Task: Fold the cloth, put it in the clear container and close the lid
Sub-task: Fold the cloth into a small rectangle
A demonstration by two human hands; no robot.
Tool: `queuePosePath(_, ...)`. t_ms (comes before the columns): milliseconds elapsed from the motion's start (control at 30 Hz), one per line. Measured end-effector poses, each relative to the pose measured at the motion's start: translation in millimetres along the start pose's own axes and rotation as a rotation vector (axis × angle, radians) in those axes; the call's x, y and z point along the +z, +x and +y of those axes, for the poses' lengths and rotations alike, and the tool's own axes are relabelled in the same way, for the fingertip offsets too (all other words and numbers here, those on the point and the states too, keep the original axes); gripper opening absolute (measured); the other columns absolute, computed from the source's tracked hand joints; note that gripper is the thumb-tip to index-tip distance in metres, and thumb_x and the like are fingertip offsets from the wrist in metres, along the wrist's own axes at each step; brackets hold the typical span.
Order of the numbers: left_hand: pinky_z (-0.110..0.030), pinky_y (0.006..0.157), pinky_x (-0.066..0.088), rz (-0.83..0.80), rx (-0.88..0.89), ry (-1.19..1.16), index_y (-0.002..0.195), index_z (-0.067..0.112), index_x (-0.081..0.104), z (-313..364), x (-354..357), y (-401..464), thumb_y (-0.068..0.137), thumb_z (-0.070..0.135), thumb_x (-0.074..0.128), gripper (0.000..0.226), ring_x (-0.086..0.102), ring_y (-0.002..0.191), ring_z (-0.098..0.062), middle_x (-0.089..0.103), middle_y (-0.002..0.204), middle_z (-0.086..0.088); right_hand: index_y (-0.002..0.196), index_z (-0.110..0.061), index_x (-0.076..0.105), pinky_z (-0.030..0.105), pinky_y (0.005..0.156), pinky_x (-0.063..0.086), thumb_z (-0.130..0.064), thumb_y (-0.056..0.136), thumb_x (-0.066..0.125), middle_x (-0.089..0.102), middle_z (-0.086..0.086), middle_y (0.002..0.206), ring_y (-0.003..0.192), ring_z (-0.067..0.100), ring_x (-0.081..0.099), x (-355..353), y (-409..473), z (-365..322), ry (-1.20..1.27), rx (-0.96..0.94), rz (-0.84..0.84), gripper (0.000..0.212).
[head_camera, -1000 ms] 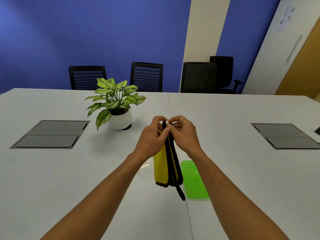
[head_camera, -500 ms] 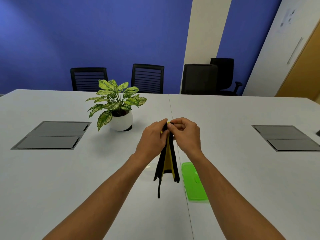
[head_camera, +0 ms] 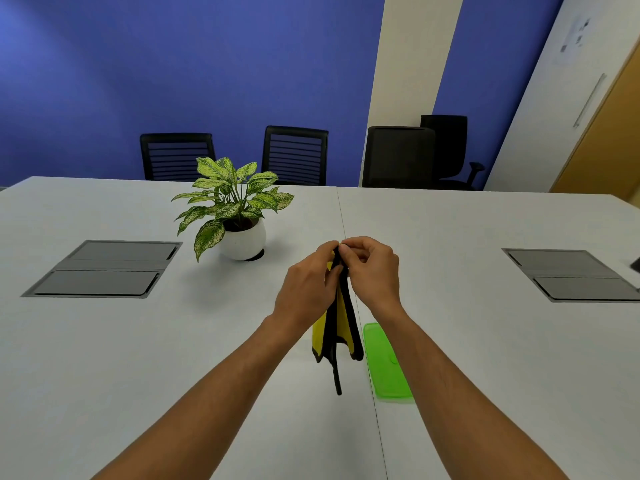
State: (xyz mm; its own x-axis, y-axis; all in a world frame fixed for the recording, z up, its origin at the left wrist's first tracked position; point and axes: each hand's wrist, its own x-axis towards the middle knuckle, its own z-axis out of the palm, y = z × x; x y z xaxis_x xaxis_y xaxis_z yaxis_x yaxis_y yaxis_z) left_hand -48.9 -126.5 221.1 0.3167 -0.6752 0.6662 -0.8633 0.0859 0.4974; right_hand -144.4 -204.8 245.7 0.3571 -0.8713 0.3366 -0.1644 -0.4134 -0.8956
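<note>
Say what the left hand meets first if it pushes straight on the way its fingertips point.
The right hand. The left hand points right and slightly away; both pinch the top of the yellow-and-black cloth, fingertips nearly touching. Depth hard to judge.

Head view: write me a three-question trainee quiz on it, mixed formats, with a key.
1. True or false: the cloth lies flat on the table.
2. Multiple choice: the green lid is
A. on the table, under the right forearm
B. in the left hand
C. beside the plant
3. Fill in: both hands pinch the cloth at its ____ edge.

Key
1. False. It hangs from the left hand and right hand, above the table.
2. A. The plant stands farther back, on the left.
3. Top.
</note>
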Motion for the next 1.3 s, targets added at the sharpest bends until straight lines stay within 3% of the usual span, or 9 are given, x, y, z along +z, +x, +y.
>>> queuePosePath(267,-0.037,0.081,0.054,-0.113,0.019,-0.088,0.15,0.036,0.022,-6,3,-18,0.095,0.016,0.049,0.065,0.063,0.096,-0.023,0.067,0.116,-0.008,0.1,-0.021,0.072,0.02,0.076,0.056,-0.019,0.08,0.074,0.073,-0.006,0.091,0.087,0.009,0.068,-8,2,7,0.038,-0.02,-0.098,0.02)
queuePosePath(400,-0.039,0.098,0.046,-0.117,0.029,-0.124,0.147,0.022,0.036,-14,2,-16,0.09,0.01,0.06,0.063,0.054,0.116,-0.02,0.062,0.129,-0.003,0.102,-0.02,0.071,0.009,0.071,0.049,-0.013,0.085,0.067,0.071,-0.008,0.092,0.084,-0.001,0.064,-14,5,9,-0.005,-0.061,-0.048,0.019)
queuePosePath(500,-0.042,0.101,0.038,-0.042,-0.019,0.038,0.141,0.022,0.043,-27,-1,-9,0.084,0.026,0.07,0.063,0.046,0.123,-0.024,0.056,0.133,-0.003,0.103,-0.023,0.067,0.001,0.068,0.044,-0.01,0.09,0.061,0.067,-0.012,0.094,0.086,-0.009,0.06,-18,5,9,-0.019,-0.116,-0.117,0.019)
queuePosePath(600,-0.043,0.102,0.029,-0.171,-0.028,0.179,0.132,0.031,0.051,-41,-9,-1,0.077,0.043,0.071,0.06,0.036,0.131,-0.021,0.052,0.138,0.006,0.101,-0.024,0.064,0.008,0.071,0.046,-0.006,0.091,0.057,0.065,-0.013,0.096,0.087,-0.007,0.059,-27,6,12,0.022,-0.13,-0.201,0.022)
queuePosePath(733,-0.041,0.091,0.041,-0.392,-0.153,0.097,0.108,0.028,0.061,-56,-20,3,0.078,0.045,0.072,0.036,0.052,0.109,-0.02,0.064,0.113,0.006,0.101,-0.027,0.059,0.012,0.078,0.045,-0.003,0.093,0.053,0.061,-0.013,0.098,0.09,-0.003,0.056,-39,11,17,0.106,-0.137,-0.19,0.026)
queuePosePath(867,-0.027,0.062,0.045,-0.37,-0.343,-0.234,0.082,0.031,0.06,-60,-31,3,0.08,0.03,0.076,0.016,0.056,0.072,-0.011,0.061,0.077,0.008,0.105,-0.029,0.059,0.01,0.082,0.047,-0.004,0.095,0.051,0.06,-0.013,0.103,0.091,-0.009,0.056,-50,17,22,0.195,-0.106,-0.092,0.028)
queuePosePath(1067,-0.03,0.067,0.046,-0.083,-0.547,-0.7,0.091,0.026,0.054,-50,-36,4,0.088,0.028,0.07,0.016,0.054,0.082,-0.016,0.056,0.086,0.001,0.116,-0.026,0.058,0.018,0.078,0.051,-0.002,0.096,0.051,0.06,0.0,0.102,0.091,0.006,0.058,-48,18,35,0.373,0.01,-0.032,0.032)
queuePosePath(1200,-0.025,0.063,0.048,-0.008,-0.519,-0.667,0.094,0.031,0.045,-37,-32,8,0.094,0.034,0.059,0.015,0.053,0.078,-0.011,0.051,0.088,0.003,0.126,-0.023,0.052,0.023,0.078,0.054,-0.015,0.092,0.062,0.065,0.004,0.104,0.091,0.01,0.064,-48,16,43,0.46,0.042,-0.097,0.036)
queuePosePath(1300,-0.02,0.062,0.048,-0.003,-0.465,-0.644,0.094,0.031,0.043,-31,-33,13,0.095,0.032,0.057,0.014,0.052,0.073,-0.004,0.048,0.086,0.005,0.136,-0.017,0.041,0.039,0.081,0.057,-0.022,0.078,0.072,0.066,0.012,0.114,0.097,0.022,0.067,-50,13,58,0.569,0.223,-0.222,0.067)
